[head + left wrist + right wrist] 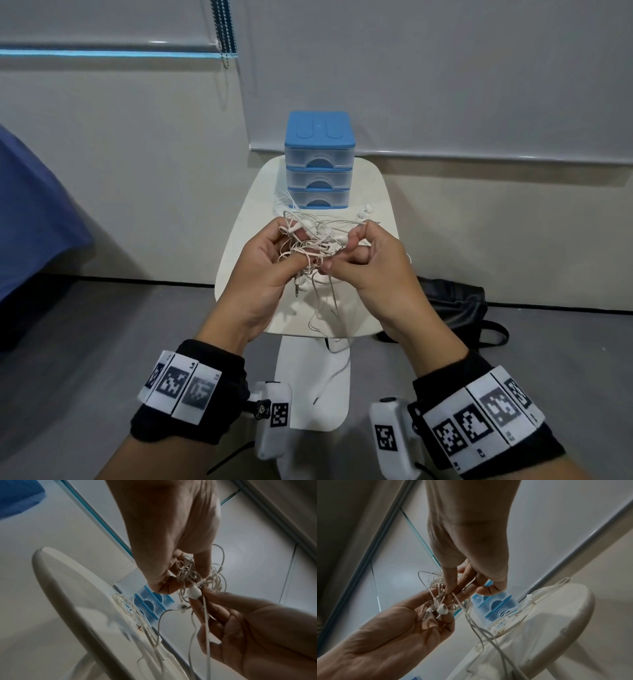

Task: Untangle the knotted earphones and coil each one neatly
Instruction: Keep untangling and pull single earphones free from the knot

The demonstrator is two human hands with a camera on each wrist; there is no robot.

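Note:
A knotted bundle of white earphones point(317, 236) hangs above the small white table point(375, 192), held between both hands. My left hand point(291, 248) grips the bundle's left side, fingers curled round the wires; a jack plug point(296, 288) dangles below it. My right hand point(342, 255) pinches a strand at the bundle's right side. In the left wrist view the bundle point(193, 572) sits between the left hand point(171, 581) and right hand point(204, 601), with an earbud point(193, 592) at the fingertips. The right wrist view shows the right hand point(452, 589) pinching a cable and the left hand point(436, 616) cradling an earbud point(442, 609).
A blue three-drawer organiser point(319, 161) stands at the table's back. More white earphones point(364, 211) lie in front of it, and loose cables point(329, 318) trail over the near edge. A black bag point(455, 308) lies on the floor at right, blue fabric point(34, 212) at left.

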